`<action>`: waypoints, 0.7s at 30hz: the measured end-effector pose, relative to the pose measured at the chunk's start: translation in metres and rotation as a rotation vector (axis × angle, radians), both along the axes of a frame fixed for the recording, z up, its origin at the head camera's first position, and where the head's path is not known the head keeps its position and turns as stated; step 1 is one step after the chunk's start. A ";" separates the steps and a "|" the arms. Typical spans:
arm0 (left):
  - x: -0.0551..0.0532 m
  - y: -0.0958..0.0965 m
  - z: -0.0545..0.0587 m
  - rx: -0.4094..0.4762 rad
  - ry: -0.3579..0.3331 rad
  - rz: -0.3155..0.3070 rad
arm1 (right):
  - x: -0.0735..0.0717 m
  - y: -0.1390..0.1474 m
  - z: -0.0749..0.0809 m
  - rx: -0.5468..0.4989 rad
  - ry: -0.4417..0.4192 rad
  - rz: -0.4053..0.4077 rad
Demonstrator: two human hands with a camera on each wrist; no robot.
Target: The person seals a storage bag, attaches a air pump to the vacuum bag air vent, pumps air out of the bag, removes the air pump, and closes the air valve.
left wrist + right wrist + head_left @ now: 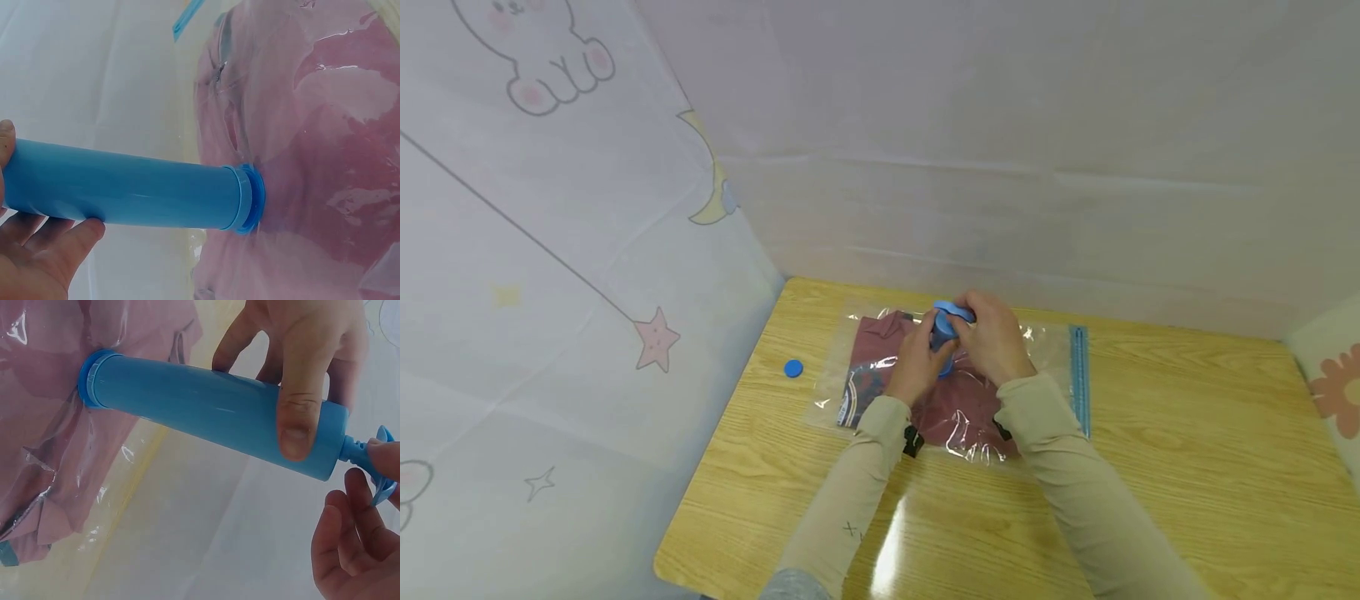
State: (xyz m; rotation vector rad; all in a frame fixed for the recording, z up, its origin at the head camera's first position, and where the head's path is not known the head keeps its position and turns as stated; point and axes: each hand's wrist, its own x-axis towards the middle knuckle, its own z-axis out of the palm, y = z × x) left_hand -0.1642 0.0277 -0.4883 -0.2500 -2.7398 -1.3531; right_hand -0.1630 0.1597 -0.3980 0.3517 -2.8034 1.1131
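A blue hand pump (125,184) stands with its lower end on the round blue valve (257,203) of a clear vacuum storage bag (1048,343). My left hand (917,364) grips the pump's barrel near its top, thumb on one side and fingers on the other. The fingers of my right hand (994,340) hold the pump's blue handle (384,434), and a short length of rod shows between handle and barrel. Folded maroon clothing (962,415) lies inside the bag, with a dark patterned part towards the left.
A small round blue cap (793,368) lies on the wooden table (737,517), left of the bag. The bag's blue zip strip (1081,375) is at its right end. A pale cloth wall (1000,192) rises behind the table, and a printed one (587,275) stands at the left.
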 end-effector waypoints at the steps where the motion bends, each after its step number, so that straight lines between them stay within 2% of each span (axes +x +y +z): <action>1: 0.000 0.000 0.000 -0.002 -0.002 0.002 | 0.000 0.000 -0.001 0.000 -0.006 0.001; 9: 0.001 0.000 0.001 0.010 -0.015 0.004 | -0.001 -0.001 -0.002 0.039 -0.058 0.002; 21: 0.004 0.001 0.000 0.009 -0.008 -0.003 | 0.001 0.002 0.010 0.108 0.017 0.035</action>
